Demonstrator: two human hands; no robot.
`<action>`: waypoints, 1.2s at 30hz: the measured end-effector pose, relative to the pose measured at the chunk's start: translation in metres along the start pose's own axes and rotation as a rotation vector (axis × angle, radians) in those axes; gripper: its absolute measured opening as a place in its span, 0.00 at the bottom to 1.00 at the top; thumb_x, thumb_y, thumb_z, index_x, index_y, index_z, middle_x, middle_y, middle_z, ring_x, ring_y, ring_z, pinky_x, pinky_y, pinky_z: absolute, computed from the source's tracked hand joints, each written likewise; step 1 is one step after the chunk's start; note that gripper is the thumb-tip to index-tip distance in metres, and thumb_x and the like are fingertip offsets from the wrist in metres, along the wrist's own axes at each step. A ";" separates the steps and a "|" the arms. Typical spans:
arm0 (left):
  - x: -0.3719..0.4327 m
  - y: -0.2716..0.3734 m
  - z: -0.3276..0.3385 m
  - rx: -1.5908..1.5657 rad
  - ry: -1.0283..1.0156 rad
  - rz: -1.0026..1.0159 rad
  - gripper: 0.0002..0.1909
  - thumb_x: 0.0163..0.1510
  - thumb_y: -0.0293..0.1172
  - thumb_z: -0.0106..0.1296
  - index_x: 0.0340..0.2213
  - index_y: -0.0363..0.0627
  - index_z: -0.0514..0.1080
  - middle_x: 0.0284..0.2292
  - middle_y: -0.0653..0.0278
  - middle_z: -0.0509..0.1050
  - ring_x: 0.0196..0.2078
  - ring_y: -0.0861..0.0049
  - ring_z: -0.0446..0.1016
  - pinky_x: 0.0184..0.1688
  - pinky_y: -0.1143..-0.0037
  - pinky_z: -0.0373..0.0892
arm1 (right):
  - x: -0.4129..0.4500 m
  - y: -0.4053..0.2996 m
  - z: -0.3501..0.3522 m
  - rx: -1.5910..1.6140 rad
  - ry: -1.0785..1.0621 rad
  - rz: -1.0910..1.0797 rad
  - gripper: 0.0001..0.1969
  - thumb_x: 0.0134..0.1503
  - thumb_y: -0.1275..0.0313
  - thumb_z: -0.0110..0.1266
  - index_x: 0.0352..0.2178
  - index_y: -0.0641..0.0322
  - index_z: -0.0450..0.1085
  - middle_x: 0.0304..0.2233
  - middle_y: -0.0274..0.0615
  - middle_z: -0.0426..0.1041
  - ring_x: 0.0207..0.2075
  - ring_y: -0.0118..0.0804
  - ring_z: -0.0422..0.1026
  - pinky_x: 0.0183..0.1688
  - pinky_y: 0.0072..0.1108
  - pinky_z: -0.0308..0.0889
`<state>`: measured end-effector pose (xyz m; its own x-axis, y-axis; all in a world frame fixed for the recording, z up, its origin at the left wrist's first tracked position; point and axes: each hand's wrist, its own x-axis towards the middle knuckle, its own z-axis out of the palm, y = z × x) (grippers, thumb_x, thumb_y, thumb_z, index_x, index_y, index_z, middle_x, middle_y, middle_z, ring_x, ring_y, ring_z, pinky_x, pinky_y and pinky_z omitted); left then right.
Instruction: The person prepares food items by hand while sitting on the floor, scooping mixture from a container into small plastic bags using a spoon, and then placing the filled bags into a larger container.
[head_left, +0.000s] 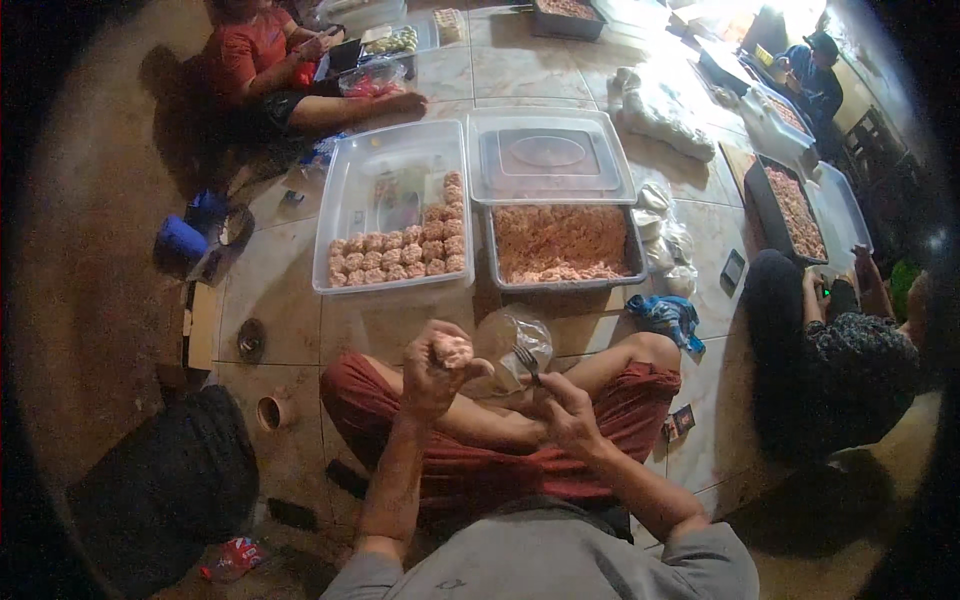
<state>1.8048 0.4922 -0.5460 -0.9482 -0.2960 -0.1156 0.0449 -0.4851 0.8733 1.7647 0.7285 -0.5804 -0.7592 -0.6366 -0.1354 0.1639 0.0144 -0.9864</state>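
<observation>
A rounded lump of ground-meat mixture (453, 351) rests in my left hand (429, 375), its fingers curled around it. My right hand (568, 405) grips a metal fork (526, 361), tines pointing up and to the left. Both hands are above my crossed legs, apart from each other. Ahead on the left, a clear plastic tub (346, 187) holds rows of shaped meat balls (391, 258) along its near and right sides. To its right stands a grey tray (568, 284) of loose ground meat (559, 236). A translucent lid (551, 154) lies across the tray's far part.
A clear plastic bag (525, 330) lies before my legs. At right are a blue cloth (667, 316), a phone (732, 268) and several white bags (661, 225). A brown mug (273, 412) lies on the tiled floor at left. Other people sit at left and right with trays.
</observation>
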 end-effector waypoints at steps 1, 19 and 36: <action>0.001 0.006 0.005 0.243 0.016 0.145 0.23 0.46 0.33 0.71 0.38 0.35 0.70 0.25 0.73 0.69 0.26 0.87 0.67 0.32 0.84 0.69 | -0.001 0.003 0.000 0.048 -0.017 -0.045 0.16 0.62 0.83 0.46 0.51 0.65 0.71 0.37 0.36 0.70 0.37 0.24 0.67 0.42 0.18 0.65; 0.006 0.027 0.022 0.818 -0.048 0.261 0.21 0.41 0.41 0.73 0.28 0.44 0.73 0.23 0.66 0.74 0.28 0.78 0.74 0.32 0.73 0.71 | 0.006 -0.066 0.002 -0.593 0.039 -0.278 0.14 0.58 0.81 0.51 0.46 0.64 0.69 0.40 0.53 0.71 0.39 0.54 0.74 0.41 0.32 0.70; 0.014 0.018 0.003 0.804 -0.293 0.215 0.24 0.46 0.46 0.69 0.33 0.38 0.73 0.28 0.62 0.77 0.32 0.81 0.73 0.35 0.73 0.71 | 0.009 -0.126 -0.021 -0.755 -0.007 -0.286 0.10 0.56 0.80 0.50 0.40 0.65 0.65 0.35 0.56 0.68 0.37 0.62 0.70 0.40 0.42 0.67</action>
<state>1.7911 0.4818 -0.5309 -0.9922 -0.0376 0.1189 0.1011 0.3155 0.9435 1.7242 0.7367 -0.4592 -0.7031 -0.6991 0.1298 -0.5077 0.3658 -0.7801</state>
